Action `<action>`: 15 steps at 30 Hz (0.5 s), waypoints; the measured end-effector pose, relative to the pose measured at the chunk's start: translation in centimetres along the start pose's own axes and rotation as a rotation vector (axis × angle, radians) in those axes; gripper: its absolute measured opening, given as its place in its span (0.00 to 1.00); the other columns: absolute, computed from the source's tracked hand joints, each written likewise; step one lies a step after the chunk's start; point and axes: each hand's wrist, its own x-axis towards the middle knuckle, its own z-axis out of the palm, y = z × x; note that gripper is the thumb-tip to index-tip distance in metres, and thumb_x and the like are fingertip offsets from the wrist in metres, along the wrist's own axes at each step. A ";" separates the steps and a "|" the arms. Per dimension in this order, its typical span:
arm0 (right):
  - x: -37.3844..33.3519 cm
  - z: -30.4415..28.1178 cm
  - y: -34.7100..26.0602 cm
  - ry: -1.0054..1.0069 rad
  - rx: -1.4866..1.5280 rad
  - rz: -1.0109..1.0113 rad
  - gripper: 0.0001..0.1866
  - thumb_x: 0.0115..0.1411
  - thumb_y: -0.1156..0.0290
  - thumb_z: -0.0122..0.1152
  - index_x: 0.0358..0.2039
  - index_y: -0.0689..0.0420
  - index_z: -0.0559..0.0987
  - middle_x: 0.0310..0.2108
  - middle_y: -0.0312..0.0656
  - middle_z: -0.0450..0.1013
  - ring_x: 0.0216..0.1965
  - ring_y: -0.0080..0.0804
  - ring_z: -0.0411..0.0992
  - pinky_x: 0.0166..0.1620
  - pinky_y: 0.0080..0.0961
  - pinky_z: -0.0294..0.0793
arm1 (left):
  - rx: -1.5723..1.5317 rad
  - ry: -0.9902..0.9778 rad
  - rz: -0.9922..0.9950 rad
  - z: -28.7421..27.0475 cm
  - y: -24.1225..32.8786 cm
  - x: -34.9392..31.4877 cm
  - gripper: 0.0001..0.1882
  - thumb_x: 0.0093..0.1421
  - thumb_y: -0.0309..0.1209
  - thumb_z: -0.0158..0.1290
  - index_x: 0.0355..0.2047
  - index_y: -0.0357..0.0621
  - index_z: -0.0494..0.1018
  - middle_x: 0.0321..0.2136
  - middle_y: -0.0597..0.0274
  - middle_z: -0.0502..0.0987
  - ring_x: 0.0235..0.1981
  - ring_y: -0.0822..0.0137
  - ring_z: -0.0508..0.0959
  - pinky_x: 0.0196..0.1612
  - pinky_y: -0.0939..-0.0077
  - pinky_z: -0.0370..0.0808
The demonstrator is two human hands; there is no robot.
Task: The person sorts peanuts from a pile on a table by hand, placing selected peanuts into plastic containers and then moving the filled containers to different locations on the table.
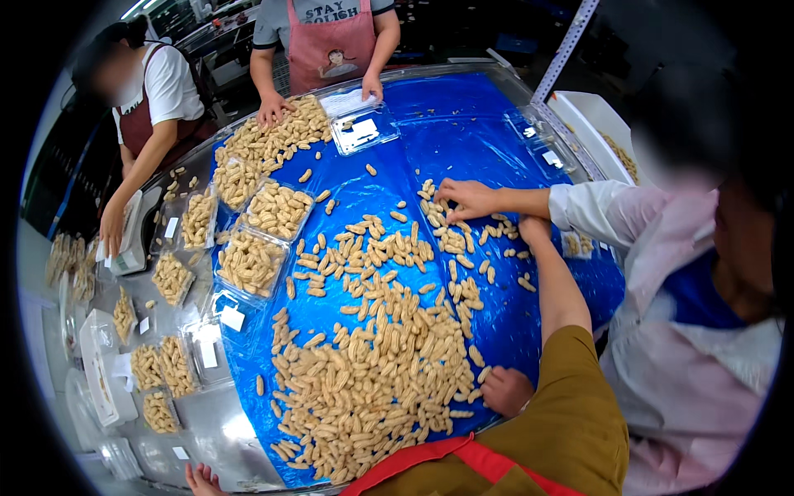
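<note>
My right arm, in an olive sleeve, reaches far over the blue sheet (273, 426). My right hand (533, 228) is against the underside of a co-worker's forearm, near scattered peanuts; its fingers are mostly hidden. At the lower left edge shows part of my left hand (203, 479), its fingers apart and nothing in them, by the metal tabletop (211, 430). A large heap of unshelled peanuts (372, 380) lies in front of me and thins out toward the far side. A co-worker's hand (467, 201) picks among peanuts at the right.
Another person's hand (506, 390) rests beside my sleeve. Filled clear boxes (250, 263) stand left of the heap, with smaller packs (172, 279) on the metal. Across the table a person touches a second peanut pile (289, 128). At far left a person reaches to a white scale (132, 248).
</note>
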 end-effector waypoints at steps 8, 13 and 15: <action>6.4 -2.6 -12.7 -0.412 -0.018 -1.114 0.20 0.56 0.65 0.59 0.48 0.59 0.73 0.42 0.48 0.71 0.39 0.45 0.72 0.44 0.35 0.73 | 0.198 -0.019 -0.023 -2.0 -2.7 -1.2 0.23 0.64 0.42 0.45 0.58 0.50 0.64 0.40 0.46 0.76 0.44 0.50 0.76 0.39 0.56 0.74; 5.7 -1.6 -15.0 -0.526 0.336 -1.547 0.20 0.56 0.66 0.60 0.48 0.58 0.73 0.39 0.47 0.71 0.33 0.42 0.73 0.40 0.33 0.75 | 0.188 0.134 -0.068 -0.2 -1.9 -3.5 0.16 0.59 0.29 0.46 0.49 0.48 0.69 0.24 0.64 0.75 0.22 0.73 0.74 0.18 0.80 0.67; 4.6 -6.2 -14.6 -1.109 0.580 -0.933 0.17 0.59 0.67 0.59 0.48 0.57 0.72 0.28 0.39 0.68 0.24 0.27 0.68 0.25 0.23 0.73 | 0.212 0.100 -0.049 3.9 0.1 -3.9 0.15 0.60 0.28 0.47 0.48 0.46 0.70 0.25 0.62 0.74 0.22 0.72 0.74 0.19 0.82 0.67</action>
